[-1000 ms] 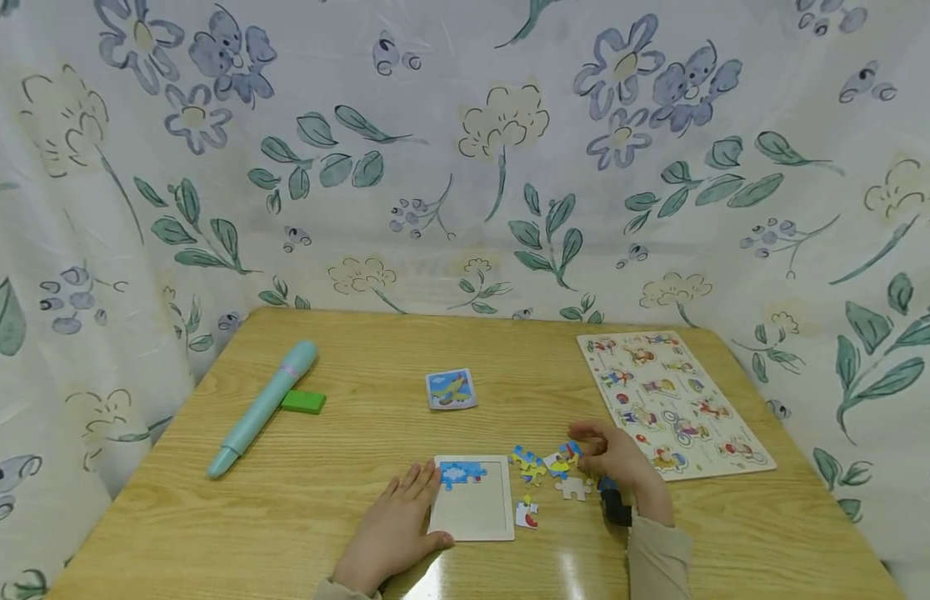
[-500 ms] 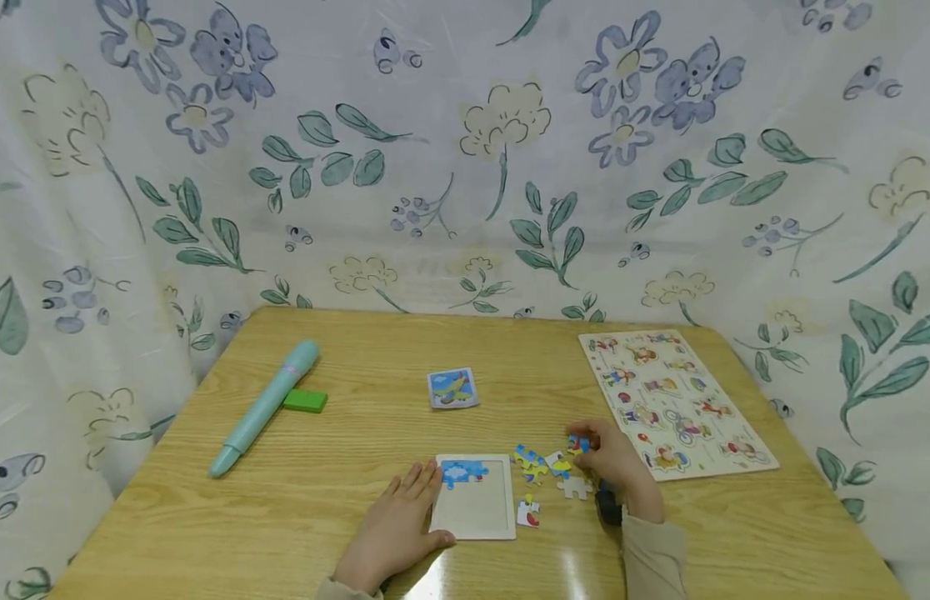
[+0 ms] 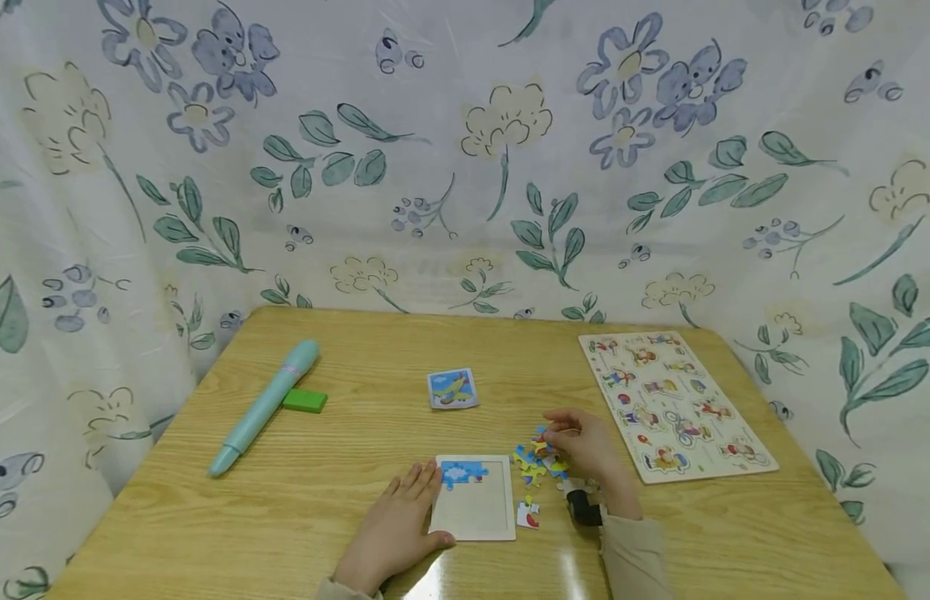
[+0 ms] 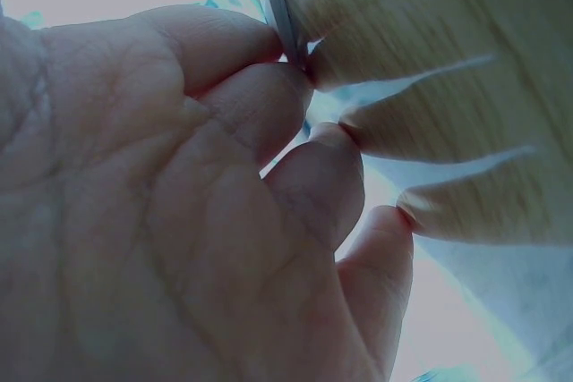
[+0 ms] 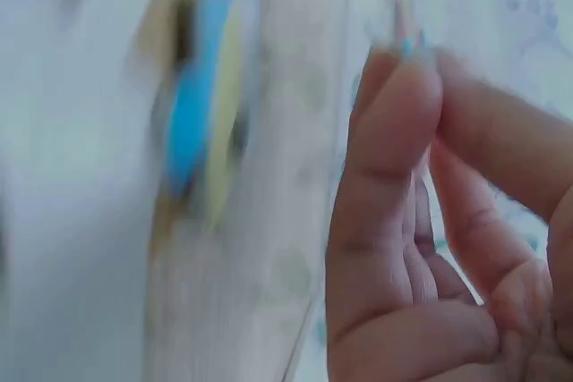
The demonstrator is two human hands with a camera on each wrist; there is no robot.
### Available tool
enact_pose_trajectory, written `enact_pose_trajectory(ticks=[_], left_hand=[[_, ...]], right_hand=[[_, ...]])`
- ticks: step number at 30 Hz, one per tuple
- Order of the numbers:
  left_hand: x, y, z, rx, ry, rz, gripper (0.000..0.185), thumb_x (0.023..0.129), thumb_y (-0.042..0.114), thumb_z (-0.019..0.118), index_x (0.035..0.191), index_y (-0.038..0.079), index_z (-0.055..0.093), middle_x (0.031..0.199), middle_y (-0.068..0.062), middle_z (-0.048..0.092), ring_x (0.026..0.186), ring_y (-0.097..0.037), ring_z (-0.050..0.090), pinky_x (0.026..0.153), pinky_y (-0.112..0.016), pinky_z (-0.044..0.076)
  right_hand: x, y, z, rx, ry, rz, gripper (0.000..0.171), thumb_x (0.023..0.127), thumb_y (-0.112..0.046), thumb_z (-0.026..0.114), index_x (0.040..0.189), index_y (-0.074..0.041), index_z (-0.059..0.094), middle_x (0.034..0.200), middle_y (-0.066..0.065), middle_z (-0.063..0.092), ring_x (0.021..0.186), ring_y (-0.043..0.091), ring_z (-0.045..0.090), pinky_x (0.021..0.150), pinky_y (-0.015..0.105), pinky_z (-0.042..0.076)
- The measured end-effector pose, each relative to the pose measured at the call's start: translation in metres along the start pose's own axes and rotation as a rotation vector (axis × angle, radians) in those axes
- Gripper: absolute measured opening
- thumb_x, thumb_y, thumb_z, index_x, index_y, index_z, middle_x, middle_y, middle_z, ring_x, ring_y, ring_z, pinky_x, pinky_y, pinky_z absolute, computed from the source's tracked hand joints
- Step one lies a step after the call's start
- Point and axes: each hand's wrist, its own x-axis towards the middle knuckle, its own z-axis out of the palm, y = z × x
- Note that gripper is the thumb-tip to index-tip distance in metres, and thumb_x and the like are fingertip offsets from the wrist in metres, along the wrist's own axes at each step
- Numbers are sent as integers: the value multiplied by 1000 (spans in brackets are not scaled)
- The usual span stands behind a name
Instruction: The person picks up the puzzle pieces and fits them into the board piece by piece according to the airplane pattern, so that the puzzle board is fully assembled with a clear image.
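Note:
My left hand (image 3: 393, 525) lies along the left edge of a square puzzle tray (image 3: 476, 512), its fingers fairly straight and touching the rim. Joined blue sky pieces (image 3: 463, 473) fill the tray's top left part. My right hand (image 3: 585, 450) pinches a small puzzle piece (image 3: 541, 435) between thumb and index finger, above the loose pieces. In the right wrist view that jigsaw piece (image 5: 407, 38) shows edge-on at the fingertips. Several loose pieces (image 3: 531, 475) lie right of the tray, and one white and red piece (image 3: 528, 514) sits by its right edge.
A small airplane picture card (image 3: 452, 389) lies behind the tray. At the right stands a large board with cartoon figures (image 3: 678, 404), lying flat. A teal pen-shaped object (image 3: 266, 408) and a green block (image 3: 305, 402) are at the left. A flowered curtain (image 3: 465, 167) hangs behind the table.
My right hand has picked up a puzzle piece from the right of the pile and moved left with it, over the other loose pieces. My left hand stays at the tray.

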Motion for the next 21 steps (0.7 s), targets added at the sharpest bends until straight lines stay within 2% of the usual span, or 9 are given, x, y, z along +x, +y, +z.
enact_pose_trajectory(ticks=[3,5,10,14,21], left_hand=[[1,-1,0,-11,-4,-2,89,76,55,61,139,-1,35,147,-16,26,133,-36,27,104,-55,26],[1,-2,3,-11,0,0,89,76,56,61,139,-1,35,147,-16,26,133,-35,27,104,-55,26],[1,-2,2,-5,-2,1,89,76,57,60,139,-1,35,147,-16,27,133,-36,27,104,-56,27],[1,-1,1,-8,-15,-3,89,76,56,60,139,-2,35,147,-17,26,133,-36,27,104,-56,26],[2,-2,2,-13,-7,-6,89,76,56,61,139,-2,35,147,-17,27,133,-36,27,104,-55,26]], right_hand=[[1,-6,11,63,-132,-5,38,86,-8,63,117,10,52,92,15,62,74,23,63,64,33,55],[1,-9,19,67,-196,5,36,86,-10,63,115,10,53,87,13,64,69,22,63,62,33,55],[-1,-12,36,49,-287,32,25,86,-12,64,101,7,59,77,11,66,61,20,62,55,32,54],[-3,-16,44,-7,-305,15,20,85,-13,65,95,4,62,75,12,66,57,18,60,51,30,52],[-4,-20,55,-102,-244,-6,11,84,-12,66,86,-1,64,67,8,63,49,13,51,44,24,43]])
